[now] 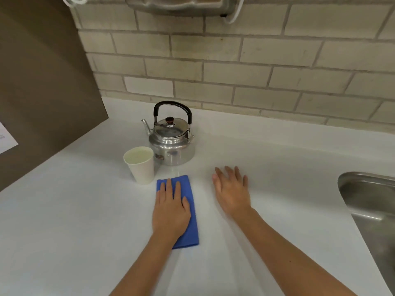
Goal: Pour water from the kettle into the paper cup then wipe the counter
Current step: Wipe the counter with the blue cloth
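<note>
I press my left hand point(171, 212) flat, fingers spread, on the cloth point(190, 210) to wipe the counter point(277, 189); my right hand point(232, 191) hovers empty, fingers apart.

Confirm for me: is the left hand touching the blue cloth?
Touching. The head view shows the left hand pressed flat on the blue cloth, palm and fingers covering much of it, with no gap visible.
</note>
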`<state>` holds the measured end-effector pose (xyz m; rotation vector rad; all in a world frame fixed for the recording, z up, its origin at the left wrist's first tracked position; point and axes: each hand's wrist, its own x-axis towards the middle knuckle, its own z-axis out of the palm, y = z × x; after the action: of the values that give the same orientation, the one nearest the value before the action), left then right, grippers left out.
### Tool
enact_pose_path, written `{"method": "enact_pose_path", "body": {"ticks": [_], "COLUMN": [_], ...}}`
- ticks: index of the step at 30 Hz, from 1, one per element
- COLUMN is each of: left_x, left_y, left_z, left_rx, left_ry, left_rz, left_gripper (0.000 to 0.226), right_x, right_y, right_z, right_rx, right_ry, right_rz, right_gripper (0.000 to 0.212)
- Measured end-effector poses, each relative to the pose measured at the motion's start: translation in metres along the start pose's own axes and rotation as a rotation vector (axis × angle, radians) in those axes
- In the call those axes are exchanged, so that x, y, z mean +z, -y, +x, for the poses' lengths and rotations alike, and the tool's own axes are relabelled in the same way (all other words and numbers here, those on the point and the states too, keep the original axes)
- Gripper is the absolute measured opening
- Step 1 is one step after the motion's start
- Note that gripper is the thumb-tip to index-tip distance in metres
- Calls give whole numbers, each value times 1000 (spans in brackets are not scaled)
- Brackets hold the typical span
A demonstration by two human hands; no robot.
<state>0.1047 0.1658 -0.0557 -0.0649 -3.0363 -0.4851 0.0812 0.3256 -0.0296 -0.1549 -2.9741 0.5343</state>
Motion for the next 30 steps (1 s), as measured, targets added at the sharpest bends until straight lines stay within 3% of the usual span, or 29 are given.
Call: {"method": "enact_pose_path", "body": {"ticks": [4, 9, 12, 16, 19, 23, 27, 30], "left_x": [8, 7, -20, -64, -84, -70, -53, -64], "left_y": [-28, -31, 28, 158, 222, 207, 166, 176], "left_z": [20, -1, -43, -57, -16, 33, 8, -21], "left_rx": [-18, 90, 108, -83, -247, -334, -183, -79], "left_ry": [20, 101, 54, -48, -39, -51, -15, 4], "left_rz": [84, -3, -44, -22, 13, 80, 69, 36], "left_gripper": [57, 65, 60, 71, 55, 56, 57, 57], "right_x": [7, 7, 9, 15, 22, 27, 34, 38], "right_y": [16, 19, 24, 45, 60, 64, 67, 72], "right_z": [-11, -22, -27, -27, -27, -27, -24, -17], "right_rx": [-71, -29, 18, -23, -56, -59, -29, 12], "right_ry": [-36, 11, 53, 77, 107, 129, 91, 73], "right_rz": [-4, -54, -48, -46, -69, -70, -64, -61], "right_gripper": [91, 75, 48, 46, 45, 44, 43, 43]}}
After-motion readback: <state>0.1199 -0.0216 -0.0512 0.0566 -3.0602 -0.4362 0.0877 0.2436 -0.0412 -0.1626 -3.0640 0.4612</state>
